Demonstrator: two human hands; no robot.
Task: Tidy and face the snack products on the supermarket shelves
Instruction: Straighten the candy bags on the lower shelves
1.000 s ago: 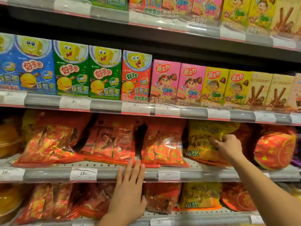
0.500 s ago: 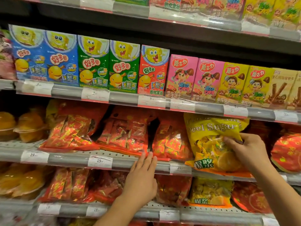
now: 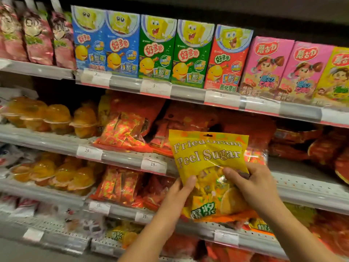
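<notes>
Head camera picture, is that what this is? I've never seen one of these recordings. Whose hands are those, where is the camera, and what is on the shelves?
No machine here: a person wears a camera on the head, looking forward and down, so you see their own two hands. The left hand and right hand both hold a yellow bag labelled Peel Sugar, fingers curled on its front, out in front of the shelves. Behind it lie red candy bags. Left of those sit orange jelly cups. The shelf above carries cartoon snack boxes in blue, green, red and pink.
</notes>
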